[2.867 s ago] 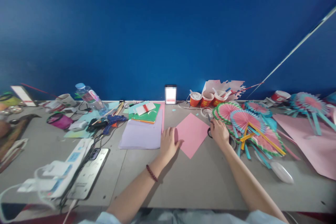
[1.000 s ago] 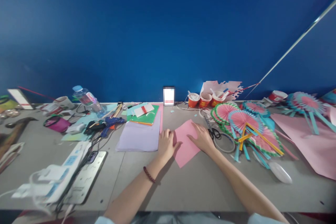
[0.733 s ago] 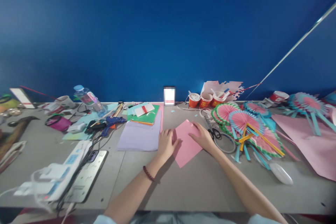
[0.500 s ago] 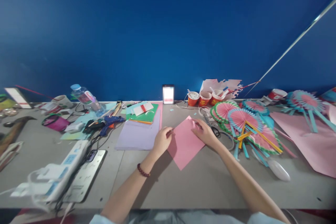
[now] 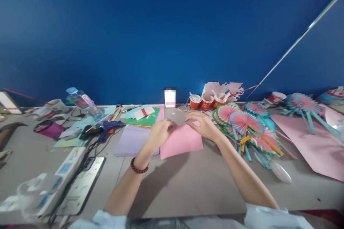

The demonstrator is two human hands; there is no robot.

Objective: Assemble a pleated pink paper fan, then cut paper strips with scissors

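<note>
A sheet of pink paper [image 5: 181, 143] hangs tilted between my two hands, its lower edge raised off the table and casting a shadow. My left hand [image 5: 161, 132] pinches it at the upper left, the fingertips partly hidden behind the thumb side. At the upper right edge my right hand [image 5: 202, 124] grips the sheet with curled fingers. Left of my left hand lies lilac paper [image 5: 131, 139], with a green sheet [image 5: 150, 118] on top. Pleated paper fans [image 5: 245, 121] in pink, blue and green sit to the right of my right hand.
Red paper cups [image 5: 206, 102] and a phone [image 5: 170, 98] stand along the blue wall. On the left are a bottle [image 5: 83, 102], a glue gun [image 5: 109, 128], a power strip [image 5: 63, 171] and a hammer [image 5: 9, 130]. Large pink paper [image 5: 311, 143] covers the right side.
Both hands have lifted the pink sheet from the table and turned it, so its lower edge now runs nearly level. My right hand has shifted up and left. The view has shifted slightly right.
</note>
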